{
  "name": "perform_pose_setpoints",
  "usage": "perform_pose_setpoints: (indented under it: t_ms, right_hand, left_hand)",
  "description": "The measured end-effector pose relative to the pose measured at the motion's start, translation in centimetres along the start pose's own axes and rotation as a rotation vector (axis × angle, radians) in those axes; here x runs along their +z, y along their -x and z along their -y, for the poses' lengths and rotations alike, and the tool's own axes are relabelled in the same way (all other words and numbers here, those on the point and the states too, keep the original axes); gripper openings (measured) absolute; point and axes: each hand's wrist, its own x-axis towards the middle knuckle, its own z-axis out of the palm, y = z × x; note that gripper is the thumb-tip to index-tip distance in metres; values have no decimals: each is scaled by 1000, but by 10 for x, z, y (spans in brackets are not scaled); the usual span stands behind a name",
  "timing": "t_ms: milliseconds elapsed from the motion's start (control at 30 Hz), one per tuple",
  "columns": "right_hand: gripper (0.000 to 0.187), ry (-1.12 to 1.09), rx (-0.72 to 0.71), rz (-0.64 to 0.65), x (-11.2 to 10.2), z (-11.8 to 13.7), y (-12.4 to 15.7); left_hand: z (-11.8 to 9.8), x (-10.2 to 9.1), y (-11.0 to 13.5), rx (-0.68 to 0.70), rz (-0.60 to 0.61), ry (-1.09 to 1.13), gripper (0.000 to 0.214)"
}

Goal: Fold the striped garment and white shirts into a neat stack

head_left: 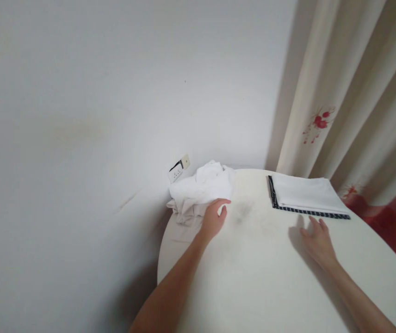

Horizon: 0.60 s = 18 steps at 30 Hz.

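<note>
On the table, far left, lies a crumpled cloth pile, likely light and limp, best gripped by a bunched fold. The folded cloth, far right, should be soft, best held by its edges. The left hand, thumb and forefinger parted, is at the pile's near right; whether it grips, I cannot tell. The right hand, loosely spread, holds nothing.

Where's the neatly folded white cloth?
In the head view, the folded white cloth is at right on the table, near the flowered curtain, just beyond the right hand.
</note>
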Motion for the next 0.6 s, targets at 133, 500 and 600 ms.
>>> perform_pose_setpoints:
  t_ms: [133,500,600]
  right_hand:
    - [70,-57,26,5,-2,0,2]
    - [75,-60,72,73,-8,9,8]
    - [75,-66,80,77,-8,10,9]
  left_hand:
    - [44,-36,-13,-197,-297,-136,31]
    - [115,-60,-6,-711,-363,-315,47]
    - [109,-56,-6,-703,-323,-335,36]
